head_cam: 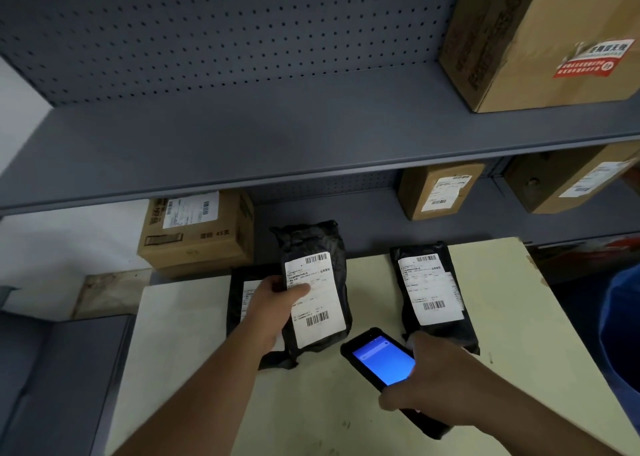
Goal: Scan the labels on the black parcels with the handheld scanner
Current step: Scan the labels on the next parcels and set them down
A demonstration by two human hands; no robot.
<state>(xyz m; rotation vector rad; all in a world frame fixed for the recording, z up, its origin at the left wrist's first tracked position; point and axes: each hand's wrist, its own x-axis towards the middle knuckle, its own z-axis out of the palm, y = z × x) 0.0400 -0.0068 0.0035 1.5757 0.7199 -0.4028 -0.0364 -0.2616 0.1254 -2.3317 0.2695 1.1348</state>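
Note:
My left hand (273,308) holds a black parcel (313,244) tilted up above the pale table (311,403), thumb across its white barcode label (317,303). Under it lies a second black parcel (239,289), mostly hidden, with a strip of label showing. A third black parcel (433,293) lies flat to the right, label up. My right hand (440,383) grips the black handheld scanner (381,358), whose screen glows blue. The scanner's top end sits just below the held parcel's lower barcode.
Grey metal shelving with a pegboard back rises behind the table. Cardboard boxes stand on it: one (197,234) at the lower left, two (440,189) (568,182) at the lower right, a large one (540,36) at the upper right. A blue object (623,334) sits at the right edge.

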